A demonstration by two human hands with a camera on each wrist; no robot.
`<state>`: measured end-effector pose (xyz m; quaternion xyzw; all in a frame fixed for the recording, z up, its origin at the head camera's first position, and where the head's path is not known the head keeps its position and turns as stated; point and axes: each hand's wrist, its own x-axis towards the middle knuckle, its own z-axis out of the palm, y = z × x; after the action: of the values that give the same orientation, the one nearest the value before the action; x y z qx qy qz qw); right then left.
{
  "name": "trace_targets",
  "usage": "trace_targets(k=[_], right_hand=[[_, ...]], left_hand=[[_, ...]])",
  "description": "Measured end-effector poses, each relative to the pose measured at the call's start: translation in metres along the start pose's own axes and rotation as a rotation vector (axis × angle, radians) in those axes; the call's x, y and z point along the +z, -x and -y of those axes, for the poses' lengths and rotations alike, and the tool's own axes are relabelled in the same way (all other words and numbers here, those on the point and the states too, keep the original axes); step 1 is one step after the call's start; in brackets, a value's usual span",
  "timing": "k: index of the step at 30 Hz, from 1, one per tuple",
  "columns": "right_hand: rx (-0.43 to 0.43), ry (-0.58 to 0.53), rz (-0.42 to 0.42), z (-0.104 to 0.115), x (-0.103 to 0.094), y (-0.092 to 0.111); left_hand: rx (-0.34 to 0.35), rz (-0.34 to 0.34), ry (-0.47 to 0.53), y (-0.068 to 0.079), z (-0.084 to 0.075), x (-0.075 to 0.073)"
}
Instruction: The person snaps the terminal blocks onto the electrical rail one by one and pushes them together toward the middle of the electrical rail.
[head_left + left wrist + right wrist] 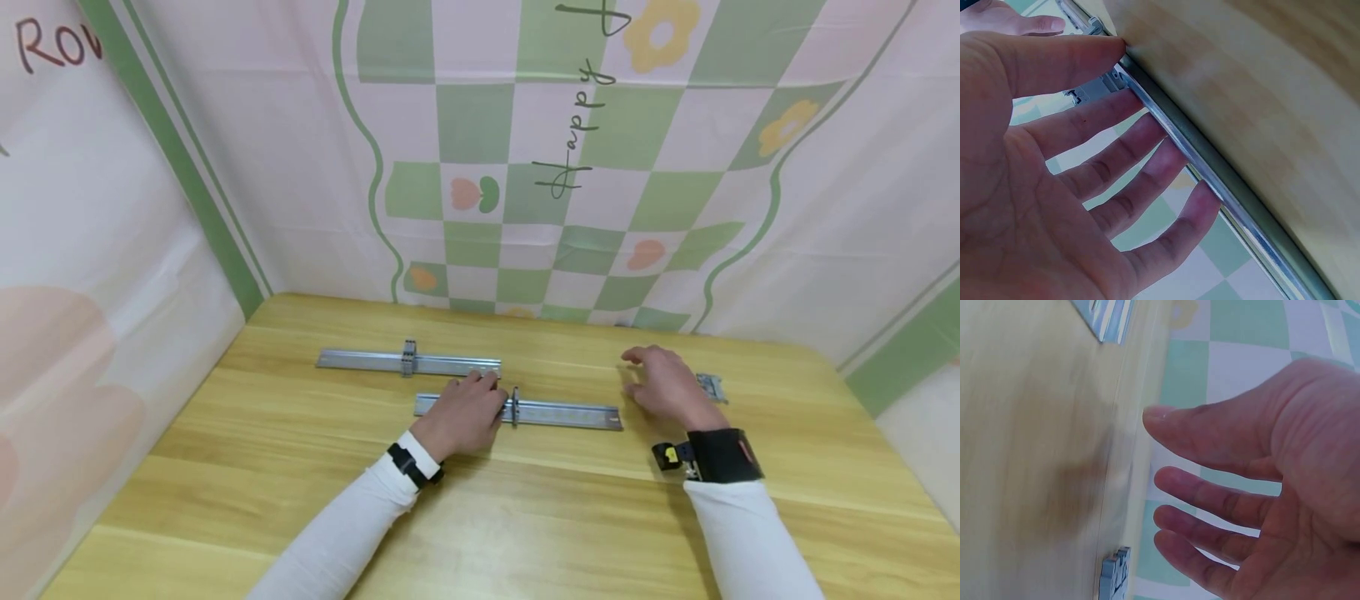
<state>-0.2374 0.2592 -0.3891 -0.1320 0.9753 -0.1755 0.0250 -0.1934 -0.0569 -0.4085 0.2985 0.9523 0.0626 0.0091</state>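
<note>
A slotted metal mounting rail [570, 414] lies on the table with a thin grey clip-on block [515, 407] standing across it. My left hand [463, 414] grips this rail left of the block, the thumb on the near side and the fingertips [1207, 190] along the far edge. A grey block [1088, 90] shows between thumb and index finger in the left wrist view. My right hand [663, 385] hovers over the table right of the rail's end, fingers loosely bent and holding nothing. Small grey metal-looking pieces [711, 387] lie just beyond it.
A second metal rail [360, 359] lies farther back to the left, with grey clip-on blocks [408, 357] across its middle. The wooden table [525, 517] ends at a patterned cloth wall [480, 125] behind, with another cloth [112, 250] at the left.
</note>
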Motion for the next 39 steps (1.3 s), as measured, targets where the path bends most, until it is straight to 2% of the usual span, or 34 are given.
trace_targets(k=[7, 20, 27, 39], right_hand=[[-0.008, 0.013, -0.025, -0.013, -0.003, 0.003], [0.007, 0.013, 0.012, -0.032, -0.011, 0.006], [-0.012, 0.019, 0.004, -0.039, -0.012, 0.007], [0.003, 0.038, 0.009, -0.046, -0.011, 0.008]], left_hand=[[-0.001, 0.002, -0.006, 0.0, -0.001, 0.001], [-0.007, 0.004, -0.01, 0.001, -0.001, 0.0], [-0.004, 0.013, -0.009, 0.001, -0.001, 0.001], [-0.003, 0.013, -0.015, 0.001, -0.001, 0.001]])
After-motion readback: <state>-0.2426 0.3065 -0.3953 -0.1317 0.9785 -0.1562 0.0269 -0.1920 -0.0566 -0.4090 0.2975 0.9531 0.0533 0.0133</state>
